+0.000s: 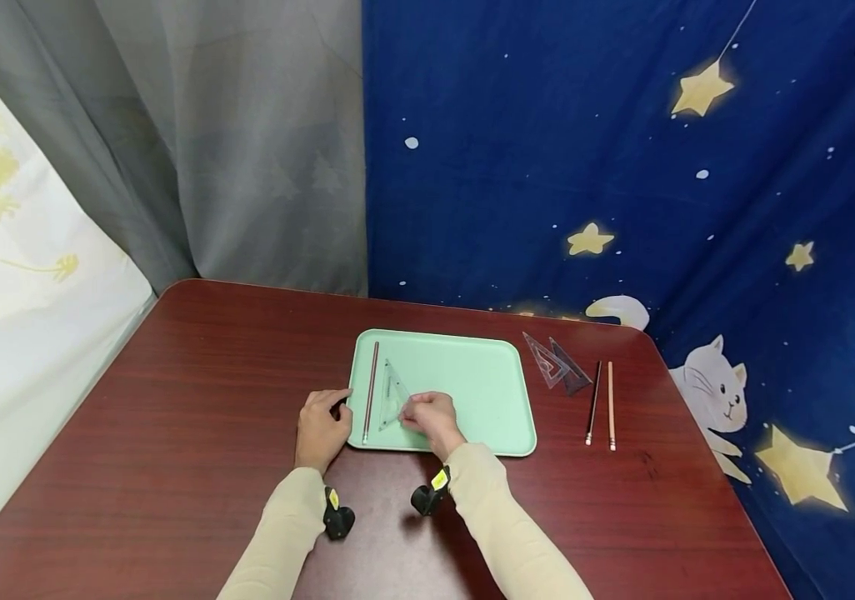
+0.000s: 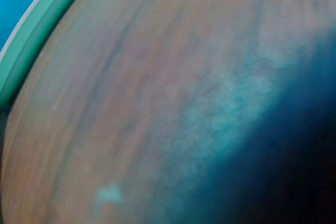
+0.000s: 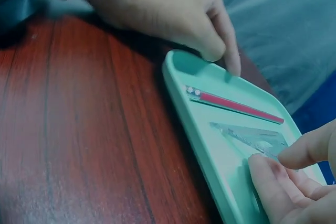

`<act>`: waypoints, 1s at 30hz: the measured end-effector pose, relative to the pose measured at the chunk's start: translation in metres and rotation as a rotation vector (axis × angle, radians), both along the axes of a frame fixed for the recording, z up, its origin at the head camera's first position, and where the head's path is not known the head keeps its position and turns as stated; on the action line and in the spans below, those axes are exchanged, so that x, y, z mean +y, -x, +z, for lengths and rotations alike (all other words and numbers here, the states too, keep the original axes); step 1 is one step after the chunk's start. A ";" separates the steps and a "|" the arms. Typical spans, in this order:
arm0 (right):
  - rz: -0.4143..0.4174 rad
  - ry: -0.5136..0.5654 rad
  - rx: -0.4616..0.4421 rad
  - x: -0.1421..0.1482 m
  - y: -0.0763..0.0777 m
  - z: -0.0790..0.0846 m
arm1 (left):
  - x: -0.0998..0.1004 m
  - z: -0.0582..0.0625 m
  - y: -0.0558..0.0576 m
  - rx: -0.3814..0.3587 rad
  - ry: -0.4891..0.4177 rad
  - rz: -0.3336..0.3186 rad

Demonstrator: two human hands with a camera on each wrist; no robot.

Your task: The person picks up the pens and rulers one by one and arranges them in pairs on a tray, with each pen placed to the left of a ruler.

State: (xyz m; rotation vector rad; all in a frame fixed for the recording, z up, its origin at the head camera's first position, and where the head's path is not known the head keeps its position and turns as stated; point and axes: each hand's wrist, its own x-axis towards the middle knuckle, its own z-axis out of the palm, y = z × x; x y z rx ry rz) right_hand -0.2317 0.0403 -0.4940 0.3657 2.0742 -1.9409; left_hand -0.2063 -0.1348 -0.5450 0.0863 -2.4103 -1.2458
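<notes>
My right hand (image 1: 433, 419) pinches the right corner of a clear triangular set square (image 1: 389, 398) between thumb and fingertips. The set square lies over the pale green tray (image 1: 472, 392), its long edge roughly in line with a red pencil (image 1: 371, 387) to its left. In the right wrist view the set square (image 3: 252, 136) is low over the tray floor, and the red pencil (image 3: 236, 105) lies along the tray's side. My left hand (image 1: 322, 429) is at the tray's left edge, index fingertip and thumb right at the rim; its other fingers are mostly hidden.
Right of the tray, two more set squares, one clear (image 1: 545, 360) and one darker (image 1: 572, 371), lie overlapping on the reddish-brown table (image 1: 195, 433). Beside them are a black pencil (image 1: 593, 404) and a wood-coloured pencil (image 1: 611, 406). Curtains hang behind the table.
</notes>
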 end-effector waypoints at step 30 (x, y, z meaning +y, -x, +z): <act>0.192 -0.536 0.243 0.006 -0.007 0.004 | 0.000 -0.002 0.002 0.017 0.002 -0.004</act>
